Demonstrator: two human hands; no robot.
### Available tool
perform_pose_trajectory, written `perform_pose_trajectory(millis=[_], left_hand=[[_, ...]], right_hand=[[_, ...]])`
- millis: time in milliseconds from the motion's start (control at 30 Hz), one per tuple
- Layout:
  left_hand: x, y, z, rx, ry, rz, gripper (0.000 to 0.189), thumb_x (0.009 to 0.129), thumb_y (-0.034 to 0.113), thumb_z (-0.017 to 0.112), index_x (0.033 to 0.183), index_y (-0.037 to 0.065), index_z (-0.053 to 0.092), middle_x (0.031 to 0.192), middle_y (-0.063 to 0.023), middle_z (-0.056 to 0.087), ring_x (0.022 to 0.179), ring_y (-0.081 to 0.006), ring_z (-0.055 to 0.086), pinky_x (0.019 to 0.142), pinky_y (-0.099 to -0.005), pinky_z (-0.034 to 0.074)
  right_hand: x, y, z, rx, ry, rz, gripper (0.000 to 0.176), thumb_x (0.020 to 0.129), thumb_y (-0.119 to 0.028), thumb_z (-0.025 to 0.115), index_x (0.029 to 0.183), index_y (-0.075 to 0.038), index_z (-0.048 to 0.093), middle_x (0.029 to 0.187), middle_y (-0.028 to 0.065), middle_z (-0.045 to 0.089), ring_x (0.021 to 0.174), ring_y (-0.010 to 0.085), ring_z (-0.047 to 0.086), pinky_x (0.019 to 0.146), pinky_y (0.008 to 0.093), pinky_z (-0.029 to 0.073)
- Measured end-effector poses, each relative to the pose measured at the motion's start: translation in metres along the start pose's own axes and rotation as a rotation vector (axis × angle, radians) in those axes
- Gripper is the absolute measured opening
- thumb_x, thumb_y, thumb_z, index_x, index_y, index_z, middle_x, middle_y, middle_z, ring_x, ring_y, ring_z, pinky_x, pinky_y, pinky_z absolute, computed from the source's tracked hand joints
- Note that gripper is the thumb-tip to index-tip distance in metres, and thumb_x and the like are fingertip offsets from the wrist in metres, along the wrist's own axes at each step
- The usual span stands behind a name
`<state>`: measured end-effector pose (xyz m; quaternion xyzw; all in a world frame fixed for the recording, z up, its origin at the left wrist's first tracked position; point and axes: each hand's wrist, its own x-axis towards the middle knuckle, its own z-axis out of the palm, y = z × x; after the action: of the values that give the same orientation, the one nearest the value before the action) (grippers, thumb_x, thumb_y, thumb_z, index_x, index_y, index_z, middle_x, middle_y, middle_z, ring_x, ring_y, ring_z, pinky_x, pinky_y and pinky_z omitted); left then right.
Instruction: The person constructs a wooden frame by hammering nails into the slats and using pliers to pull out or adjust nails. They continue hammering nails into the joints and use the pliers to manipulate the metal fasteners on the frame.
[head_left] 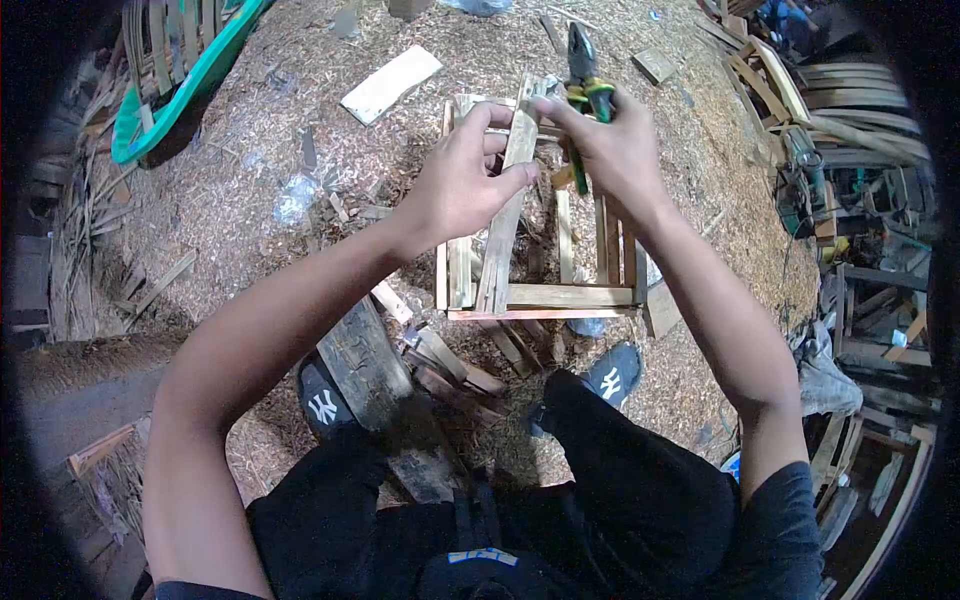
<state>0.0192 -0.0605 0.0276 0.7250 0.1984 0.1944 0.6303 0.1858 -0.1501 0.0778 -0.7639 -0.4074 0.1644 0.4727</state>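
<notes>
In left hand [462, 178], slat [505, 228]; right hand [620, 150], pliers [581, 55]

And here we go, down to the feet: on the left shoe [323, 392] we read a white interlocking "NY", bold against the dark upper. Over to the right shoe [616, 372], and we get the very same letters, "NY", again in white! Lower down, on the black clothing [420, 535], we spot a small blue-edged patch [483, 556], its marks too small for us to read.
</notes>
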Motion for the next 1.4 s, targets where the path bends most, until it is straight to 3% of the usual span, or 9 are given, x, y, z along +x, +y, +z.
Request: perform_pose_trajectory(millis=[67, 167, 567, 767, 900, 1100, 1167, 1333, 1400], left_hand=[[0.002, -0.010, 0.001, 0.003, 0.038, 0.057, 0.053, 0.097, 0.018, 0.073, 0.138, -0.003, 0.046, 0.120, -0.0212, 0.073, 0.107, -0.0259, 0.073, 0.091, -0.0382, 0.057], [0.003, -0.012, -0.001, -0.019, 0.022, 0.043, 0.054, 0.096, 0.019, 0.074, 0.138, -0.002, 0.047, 0.120, -0.0205, 0.073, 0.108, -0.0264, 0.073, 0.091, -0.0383, 0.057], [-0.001, -0.003, -0.005, -0.064, -0.072, 0.103, 0.054, 0.102, 0.009, 0.065, 0.151, -0.005, 0.046, 0.122, -0.0197, 0.073, 0.115, -0.0205, 0.069, 0.099, -0.0342, 0.054], [0.001, 0.004, -0.005, -0.098, -0.149, -0.014, 0.056, 0.106, 0.009, 0.058, 0.157, -0.001, 0.038, 0.122, -0.0147, 0.072, 0.111, -0.0182, 0.070, 0.096, -0.0312, 0.057], [0.003, 0.000, -0.004, -0.147, -0.152, 0.019, 0.055, 0.106, 0.009, 0.057, 0.157, -0.001, 0.039, 0.122, -0.0139, 0.072, 0.112, -0.0179, 0.069, 0.097, -0.0318, 0.057], [0.002, -0.002, -0.007, -0.092, -0.136, 0.031, 0.057, 0.106, 0.007, 0.056, 0.159, 0.000, 0.036, 0.126, -0.0155, 0.071, 0.115, -0.0187, 0.069, 0.098, -0.0330, 0.057], [0.001, 0.002, -0.010, -0.060, -0.168, 0.015, 0.058, 0.106, 0.007, 0.056, 0.160, 0.000, 0.034, 0.127, -0.0154, 0.071, 0.115, -0.0184, 0.069, 0.098, -0.0333, 0.057], [0.001, 0.000, -0.008, -0.106, -0.149, 0.003, 0.058, 0.106, 0.007, 0.056, 0.159, -0.002, 0.035, 0.128, -0.0165, 0.071, 0.116, -0.0188, 0.068, 0.102, -0.0337, 0.055], [0.001, 0.005, -0.010, -0.089, -0.163, -0.012, 0.058, 0.106, 0.007, 0.056, 0.159, -0.002, 0.035, 0.128, -0.0172, 0.071, 0.116, -0.0189, 0.068, 0.103, -0.0342, 0.054]], right_hand=[[0.014, 0.014, 0.008, 0.009, -0.012, -0.029, 0.038, 0.083, -0.033, 0.088, 0.087, 0.001, 0.070, 0.073, 0.0044, 0.070, 0.064, 0.0100, 0.061, 0.061, 0.0303, 0.051], [0.019, 0.021, 0.017, 0.048, -0.020, -0.037, 0.039, 0.084, -0.032, 0.087, 0.080, 0.002, 0.070, 0.069, 0.0059, 0.070, 0.061, 0.0101, 0.059, 0.058, 0.0326, 0.050], [0.018, 0.011, 0.009, -0.097, -0.059, -0.089, 0.035, 0.091, -0.030, 0.080, 0.087, 0.004, 0.070, 0.068, 0.0051, 0.068, 0.062, 0.0098, 0.059, 0.058, 0.0319, 0.049], [0.056, 0.033, -0.026, -0.197, -0.337, -0.240, 0.033, 0.095, -0.029, 0.077, 0.096, 0.004, 0.073, 0.073, 0.0041, 0.071, 0.066, 0.0095, 0.063, 0.060, 0.0301, 0.051], [0.051, 0.019, -0.033, 0.038, -0.452, -0.095, 0.031, 0.096, -0.029, 0.078, 0.097, 0.001, 0.074, 0.078, 0.0040, 0.073, 0.069, 0.0081, 0.067, 0.062, 0.0272, 0.054], [0.030, 0.025, -0.040, 0.345, -0.307, 0.172, 0.031, 0.099, -0.023, 0.074, 0.112, 0.005, 0.069, 0.088, 0.0104, 0.076, 0.077, 0.0161, 0.075, 0.070, 0.0294, 0.063], [0.031, 0.031, -0.049, 0.297, -0.490, 0.137, 0.032, 0.099, -0.024, 0.074, 0.114, 0.004, 0.068, 0.092, 0.0114, 0.076, 0.077, 0.0177, 0.076, 0.073, 0.0298, 0.064], [0.016, 0.034, -0.057, 0.420, -0.564, 0.241, 0.029, 0.101, -0.021, 0.070, 0.115, 0.004, 0.068, 0.106, 0.0159, 0.074, 0.084, 0.0226, 0.075, 0.079, 0.0351, 0.067], [0.015, 0.032, -0.063, 0.424, -0.727, 0.274, 0.033, 0.103, -0.019, 0.066, 0.124, 0.006, 0.061, 0.114, 0.0191, 0.071, 0.099, 0.0312, 0.074, 0.085, 0.0416, 0.067]])
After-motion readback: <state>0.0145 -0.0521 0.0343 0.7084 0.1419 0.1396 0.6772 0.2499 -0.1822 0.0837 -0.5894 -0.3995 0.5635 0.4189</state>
